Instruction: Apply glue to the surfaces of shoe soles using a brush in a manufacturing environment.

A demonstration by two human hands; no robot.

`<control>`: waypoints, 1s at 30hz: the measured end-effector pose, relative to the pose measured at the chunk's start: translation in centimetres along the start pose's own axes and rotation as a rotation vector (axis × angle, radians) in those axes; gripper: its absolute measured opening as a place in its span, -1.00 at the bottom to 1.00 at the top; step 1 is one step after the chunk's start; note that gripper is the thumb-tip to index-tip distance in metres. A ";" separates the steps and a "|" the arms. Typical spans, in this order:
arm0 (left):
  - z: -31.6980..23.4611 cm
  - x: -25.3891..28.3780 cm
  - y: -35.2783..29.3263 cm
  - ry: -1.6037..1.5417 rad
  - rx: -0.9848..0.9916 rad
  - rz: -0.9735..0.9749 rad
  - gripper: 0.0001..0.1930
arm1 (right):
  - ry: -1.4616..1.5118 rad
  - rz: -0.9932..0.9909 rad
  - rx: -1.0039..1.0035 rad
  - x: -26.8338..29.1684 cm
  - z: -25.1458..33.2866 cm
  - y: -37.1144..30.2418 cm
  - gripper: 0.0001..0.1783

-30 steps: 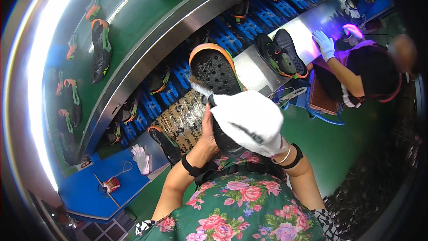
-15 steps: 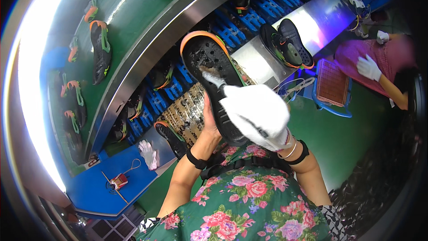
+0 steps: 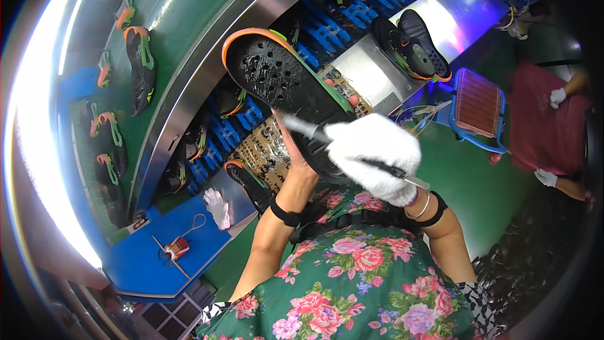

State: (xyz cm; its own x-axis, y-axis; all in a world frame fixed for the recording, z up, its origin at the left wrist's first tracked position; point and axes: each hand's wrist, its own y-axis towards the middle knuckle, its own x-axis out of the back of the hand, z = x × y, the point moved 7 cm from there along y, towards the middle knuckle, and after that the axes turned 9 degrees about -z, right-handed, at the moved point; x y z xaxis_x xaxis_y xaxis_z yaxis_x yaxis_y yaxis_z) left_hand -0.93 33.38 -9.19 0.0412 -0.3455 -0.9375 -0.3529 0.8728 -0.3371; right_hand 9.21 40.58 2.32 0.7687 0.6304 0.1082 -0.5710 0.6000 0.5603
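Observation:
My bare left hand grips a long black shoe sole from below, fingertips showing at its right edge. The sole has an orange and green rim, small holes at its far end, and wet-looking glossy patches. My right hand, in a white knitted glove, is closed round a brush with a metal ferrule. The blurred brush tip lies over the sole's left edge, close to my left thumb; contact I cannot tell. Under the sole sits a roller-like form wrapped in printed brown tape.
A green conveyor with a metal rim carries shoe parts on the left. Blue racks run behind it. Two black soles lie on a metal ledge. A glove rests near a blue table. A co-worker in maroon sits beyond a blue-framed basket.
The brush has moved from the sole's middle to its left edge, nearer my left thumb. The sole's far end has swung left and up. The co-worker has shifted position.

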 end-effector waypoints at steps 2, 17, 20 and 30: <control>-0.1 0.0 0.1 -0.079 0.005 -0.049 -0.10 | -0.037 0.048 0.020 0.2 -0.5 -0.5 -0.76; -2.0 0.3 1.6 -0.082 0.028 0.168 -0.03 | 0.185 0.198 -0.007 -0.8 0.4 -1.8 -0.72; -1.9 -1.1 1.5 -0.159 -0.016 0.201 -0.06 | -0.015 0.105 0.021 0.5 0.0 -1.3 -0.73; -2.1 -2.3 2.0 -0.124 -0.017 0.178 -0.01 | -0.013 0.167 0.019 0.9 -0.6 -1.9 -0.71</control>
State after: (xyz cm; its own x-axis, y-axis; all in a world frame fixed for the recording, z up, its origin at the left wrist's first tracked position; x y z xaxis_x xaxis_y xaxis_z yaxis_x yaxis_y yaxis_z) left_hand -3.65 35.22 -7.49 0.0915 -0.1408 -0.9858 -0.3804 0.9099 -0.1652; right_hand 10.85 40.28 0.87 0.6674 0.7140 0.2116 -0.6856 0.4783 0.5488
